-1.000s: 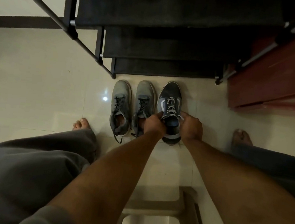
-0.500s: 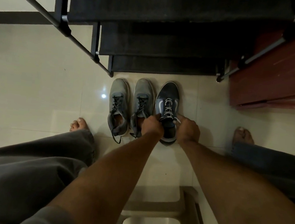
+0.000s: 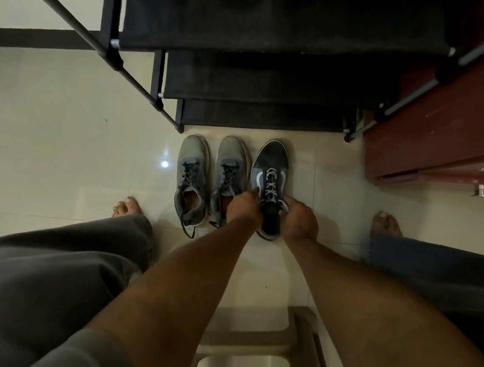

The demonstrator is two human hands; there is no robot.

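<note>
Looking straight down from head height onto a glossy cream tiled floor [image 3: 62, 153]. Standing flat on that floor, toe toward a black fabric-shelved shoe rack with metal tubes [image 3: 273, 83]: a dark navy canvas sneaker [image 3: 270, 159] with a pale side stripe and white laces, just right of a worn pair of grey mesh running shoes [image 3: 192, 164] with dark laces and almost touching the nearer one. At the sneaker's left collar, the left hand [image 3: 244, 210]; at its right collar, the right hand [image 3: 300, 222]. Fingers of both curled in around the opening, close to the loose lace ends, with fingertips hidden under the knuckles; impossible to tell whether pinching lace or only the shoe's edge. Bare feet [image 3: 127, 207] set wide on either side, grey trouser legs [image 3: 37, 268] in the foreground, a beige plastic stool [image 3: 250, 340] underneath, a reddish-brown wooden cabinet [image 3: 444, 128] at right. Likely risks from here: pulling one lace end harder than the other and dragging the lacing uneven; lifting by the soft collar alone and letting the heel tip and drop; nudging the neighbouring grey shoe out of line with the left knuckles, given the tight gap; knocking the toe against the rack's lowest shelf if pushed forward without lift.
</note>
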